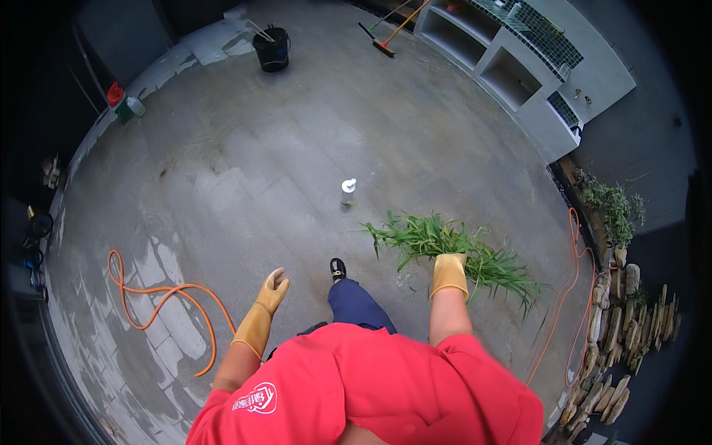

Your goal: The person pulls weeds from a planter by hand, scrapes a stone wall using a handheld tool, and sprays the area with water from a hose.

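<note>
My right hand (449, 272), in a tan rubber glove, grips a large bundle of long green grass (439, 236) that spreads out to both sides of it. The fingers themselves are hidden by the leaves. My left hand (273, 288), gloved alike, hangs over the floor at lower left with nothing in it, the thumb slightly apart from the fingers. A white pump bottle (348, 191) stands upright on the tiled floor (311, 150) ahead of my shoe, beyond the left end of the grass.
An orange hose (181, 287) lies looped at left, with more hose (573, 278) at right. A black bucket (272, 50) holding sticks stands far ahead. A broom (384, 48) is near the concrete counter (498, 75). Stacked stones (617, 322) and a leafy plant (612, 206) line the right wall.
</note>
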{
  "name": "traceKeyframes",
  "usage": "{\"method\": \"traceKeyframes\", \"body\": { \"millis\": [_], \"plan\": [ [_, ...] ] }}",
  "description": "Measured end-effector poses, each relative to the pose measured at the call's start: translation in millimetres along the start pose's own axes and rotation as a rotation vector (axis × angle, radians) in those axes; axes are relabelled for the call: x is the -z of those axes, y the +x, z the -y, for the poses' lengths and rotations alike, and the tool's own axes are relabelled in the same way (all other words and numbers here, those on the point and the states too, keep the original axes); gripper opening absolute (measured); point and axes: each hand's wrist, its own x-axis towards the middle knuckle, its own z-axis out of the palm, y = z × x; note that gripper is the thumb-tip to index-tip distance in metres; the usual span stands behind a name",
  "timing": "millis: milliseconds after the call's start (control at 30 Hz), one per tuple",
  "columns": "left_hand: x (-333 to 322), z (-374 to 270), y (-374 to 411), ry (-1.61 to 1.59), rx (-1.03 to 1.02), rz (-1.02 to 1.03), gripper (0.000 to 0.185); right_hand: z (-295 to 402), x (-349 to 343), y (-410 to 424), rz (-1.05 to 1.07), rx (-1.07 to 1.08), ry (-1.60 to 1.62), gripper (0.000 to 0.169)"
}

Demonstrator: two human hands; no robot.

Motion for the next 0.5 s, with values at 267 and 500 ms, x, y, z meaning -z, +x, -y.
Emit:
{"method": "traceKeyframes", "body": {
  "millis": [267, 500],
  "plan": [
    [23, -244, 161, -0.393, 0.236, 0.198, 0.066, 93, 352, 171, 0.081, 0.214, -0.069, 0.050],
    [71, -404, 431, -0.808, 0.139, 0.290, 0.078, 229, 631, 298, -0.306, 0.253, 0.334, 0.043]
  ]
}}
